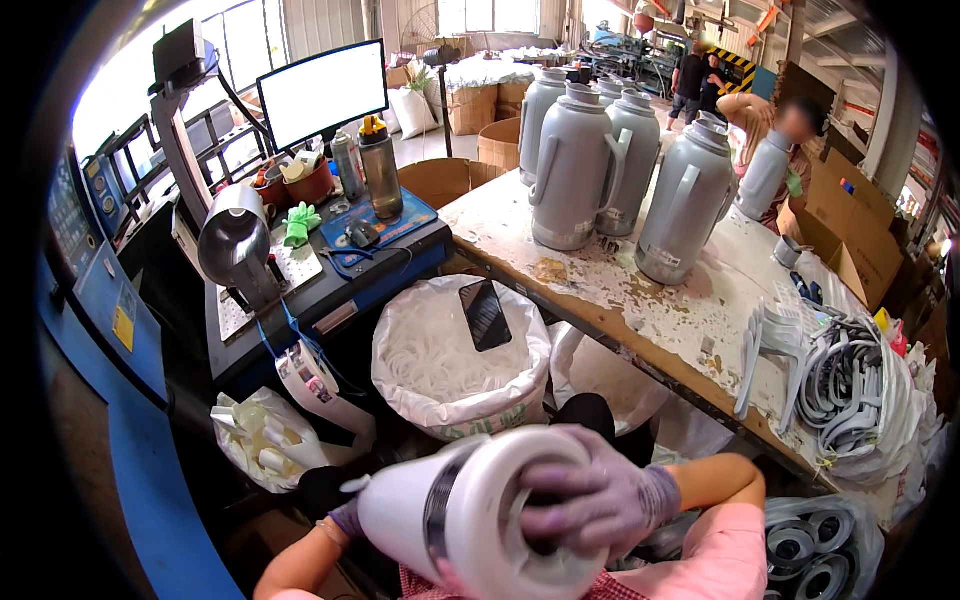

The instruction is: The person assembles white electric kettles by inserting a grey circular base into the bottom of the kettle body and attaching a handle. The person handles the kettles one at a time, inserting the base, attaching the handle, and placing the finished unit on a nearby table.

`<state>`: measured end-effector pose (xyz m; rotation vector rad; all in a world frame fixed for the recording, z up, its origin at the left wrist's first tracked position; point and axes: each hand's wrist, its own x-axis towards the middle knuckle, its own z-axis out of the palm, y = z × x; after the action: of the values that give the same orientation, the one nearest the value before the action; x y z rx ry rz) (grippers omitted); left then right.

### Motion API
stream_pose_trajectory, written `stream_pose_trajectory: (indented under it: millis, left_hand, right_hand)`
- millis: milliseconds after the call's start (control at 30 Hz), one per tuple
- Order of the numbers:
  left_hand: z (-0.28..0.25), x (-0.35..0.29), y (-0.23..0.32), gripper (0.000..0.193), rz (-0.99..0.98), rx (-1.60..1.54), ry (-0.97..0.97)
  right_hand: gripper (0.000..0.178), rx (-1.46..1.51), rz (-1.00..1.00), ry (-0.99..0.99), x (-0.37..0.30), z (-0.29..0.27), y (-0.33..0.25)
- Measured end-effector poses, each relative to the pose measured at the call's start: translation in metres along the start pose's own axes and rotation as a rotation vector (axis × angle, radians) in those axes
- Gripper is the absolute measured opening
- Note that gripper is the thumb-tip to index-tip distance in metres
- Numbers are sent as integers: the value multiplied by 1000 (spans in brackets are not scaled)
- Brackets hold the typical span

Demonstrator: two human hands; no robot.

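A pale grey thermos jug [405, 505] lies tilted in front of my body, its round open end toward the right. A dark band circles it near that end. My right hand [600, 495], in a thin purple glove, grips the rim of the wide base ring [490, 500], its fingers reaching into the opening and slightly blurred. On the jug's far left side my left hand [347, 518], also gloved, supports the body from beneath; most of its fingers are hidden behind the jug.
Several grey thermos jugs [575, 170] stand on the worn table [600, 300], with handles [770, 345] at its right. A phone [486, 315] lies on a white sack [455, 405] of pale rings. Left is a bench with a monitor [322, 95]. A co-worker [750, 130] holds a jug.
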<state>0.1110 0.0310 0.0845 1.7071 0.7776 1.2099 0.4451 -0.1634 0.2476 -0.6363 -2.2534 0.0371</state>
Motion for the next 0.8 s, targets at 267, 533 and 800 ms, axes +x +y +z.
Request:
stream_pose_trajectory:
  millis: [267,533,800]
  left_hand:
    - [3,35,0,48,107,120,-22]
    - [-48,43,27,40,144,129,223]
    - [-4,34,47,48,332,434,269]
  right_hand:
    - [35,224,284,236,1,-22,66]
    - [99,399,893,-73,-12,-39,62]
    - [53,-224,741,812,-62,62,85]
